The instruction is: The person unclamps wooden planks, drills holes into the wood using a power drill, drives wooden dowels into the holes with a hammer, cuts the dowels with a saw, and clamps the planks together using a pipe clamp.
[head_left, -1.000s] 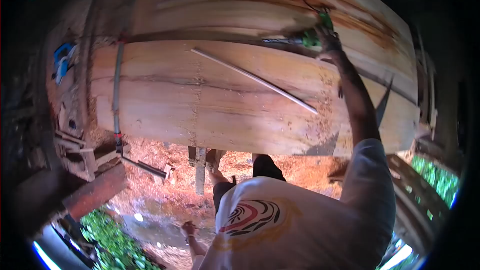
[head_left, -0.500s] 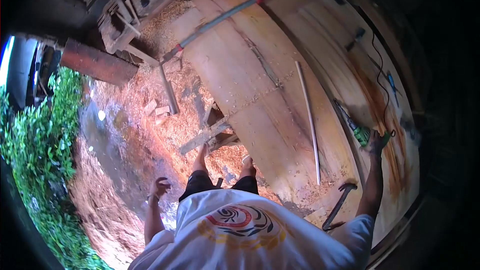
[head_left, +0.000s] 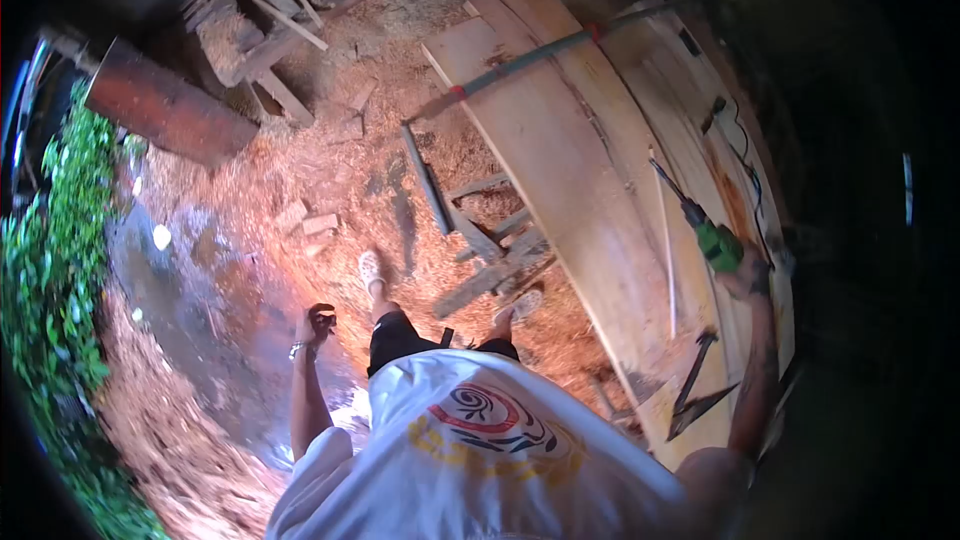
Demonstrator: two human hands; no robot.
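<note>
My right hand (head_left: 747,275) is wrapped round the rear of a green power drill (head_left: 718,246), whose long bit points up and left over the wide wooden boards (head_left: 560,170). Below the bit a thin pale stick (head_left: 666,260) lies on the boards. A dark angled metal tool (head_left: 692,380) rests nearer to me, left of my right forearm. My left hand (head_left: 318,324) hangs over the ground at the left, fingers curled and apart, holding nothing.
A long bar clamp (head_left: 520,62) crosses the far end of the boards. Scrap timber (head_left: 490,275) lies beside my feet on shavings. A rusty beam (head_left: 165,105) is at the upper left, green plants (head_left: 50,260) at the left edge. A black cord trails at the right.
The view has swung round toward the ground at the left. The drill is now lifted, its bit over the stick, in my right hand. My feet have moved apart.
</note>
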